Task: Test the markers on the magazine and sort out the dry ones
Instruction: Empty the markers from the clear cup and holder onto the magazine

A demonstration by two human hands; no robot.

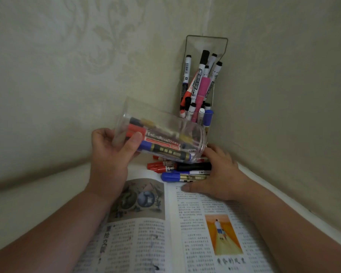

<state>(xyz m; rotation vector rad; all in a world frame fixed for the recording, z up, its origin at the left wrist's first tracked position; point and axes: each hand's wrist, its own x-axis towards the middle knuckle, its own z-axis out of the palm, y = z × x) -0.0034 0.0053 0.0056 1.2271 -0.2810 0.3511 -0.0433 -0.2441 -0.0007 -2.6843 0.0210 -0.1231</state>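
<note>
This looks like a room in a home, at a small work surface set into a corner. Behind the open magazine [195, 223] two walls meet, both covered in pale wallpaper [87, 56] with a raised floral damask pattern, a domestic finish rather than an office or shop one. The magazine lies on a plain white tabletop [37, 194]. Beyond its far right corner a clear plastic holder [205, 44] crammed with assorted markers [202, 83] sits in the wall corner, loose pens [173, 177] are heaped at the magazine's top edge, and a clear jar [165, 134] of more is tilted above them.
</note>
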